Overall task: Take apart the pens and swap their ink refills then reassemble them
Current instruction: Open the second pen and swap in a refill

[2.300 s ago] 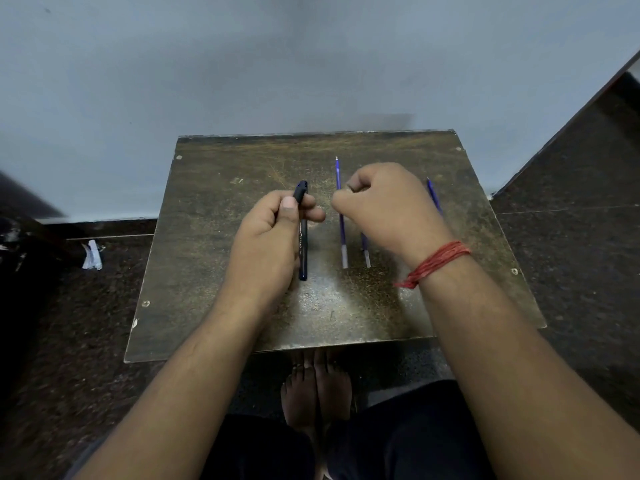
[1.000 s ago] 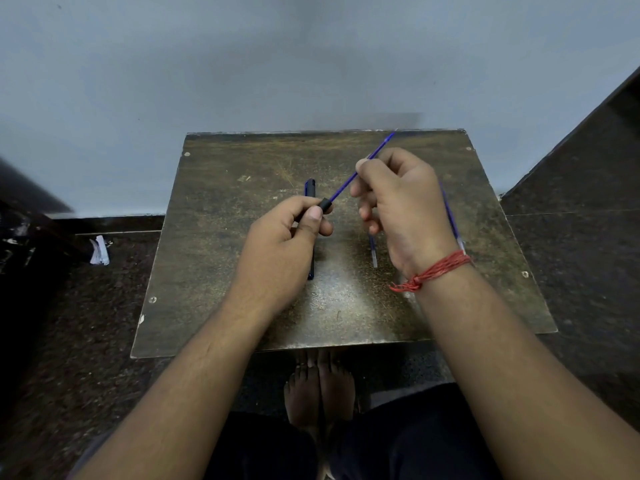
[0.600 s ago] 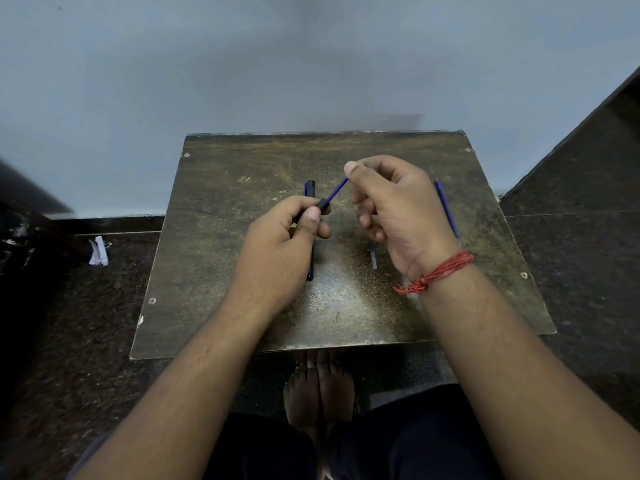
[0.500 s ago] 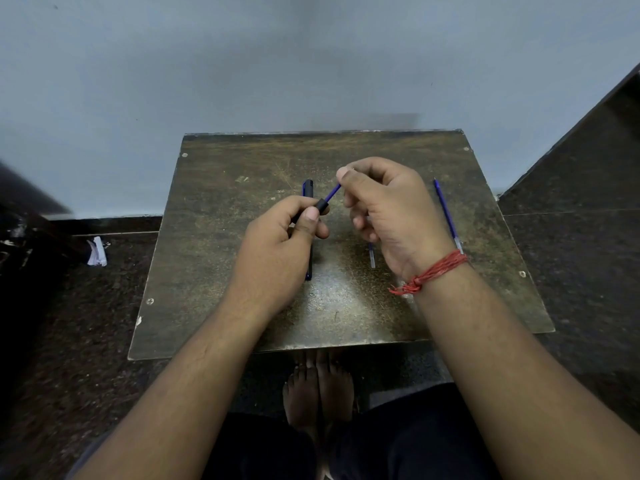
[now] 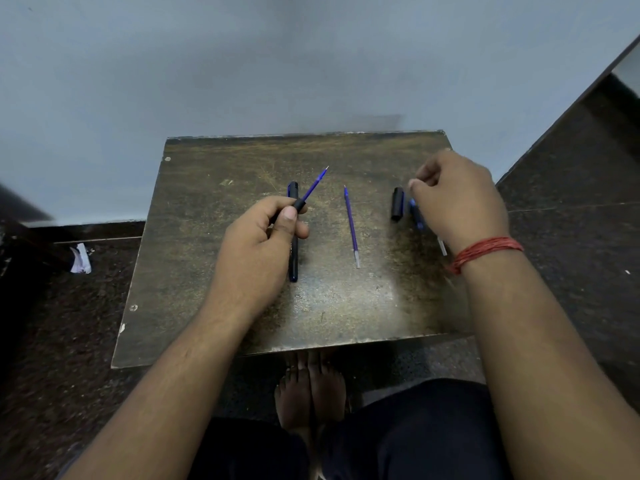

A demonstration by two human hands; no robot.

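Print runs along the black pen [image 5: 293, 251] lying on the table [image 5: 194, 258], too small to read. Left hand [image 5: 258, 247] pinches a black barrel [image 5: 300, 204] with a blue refill [image 5: 316, 184] sticking out. Another refill [image 5: 352, 227] lies mid-table. Right hand [image 5: 457, 199], fingers curled, covers small blurred blue parts beside a black cap [image 5: 397, 204]; its grip is unclear.

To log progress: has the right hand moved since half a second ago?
Yes. The right hand left the refill in the left hand and moved right, toward the table's right edge.
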